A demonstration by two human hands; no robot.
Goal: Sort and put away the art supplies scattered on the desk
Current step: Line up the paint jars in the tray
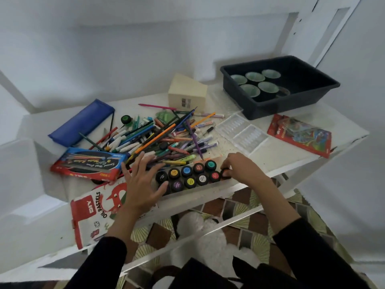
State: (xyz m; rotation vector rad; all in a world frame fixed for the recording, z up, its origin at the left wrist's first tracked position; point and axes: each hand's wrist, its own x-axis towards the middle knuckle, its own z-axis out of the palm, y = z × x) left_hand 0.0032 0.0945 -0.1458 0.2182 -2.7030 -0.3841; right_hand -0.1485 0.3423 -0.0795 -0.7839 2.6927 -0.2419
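A cardboard box [208, 189] at the desk's front edge holds several black paint jars [190, 182] with coloured lid labels, in two rows. My right hand [239, 166] pinches one black jar [225, 171] at the right end of the box. My left hand [143, 182] lies with spread fingers at the box's left end, its thumb touching a jar. Behind the box is a heap of pens, pencils and markers [162, 136].
On the white desk [291, 161]: a blue pencil pouch [83, 122], a brush pack [89, 163], an oil pastels box [93, 213], a beige box [187, 92], clear plastic trays [241, 132], a red pencil pack [300, 135], a dark bin [279, 85] with several cups.
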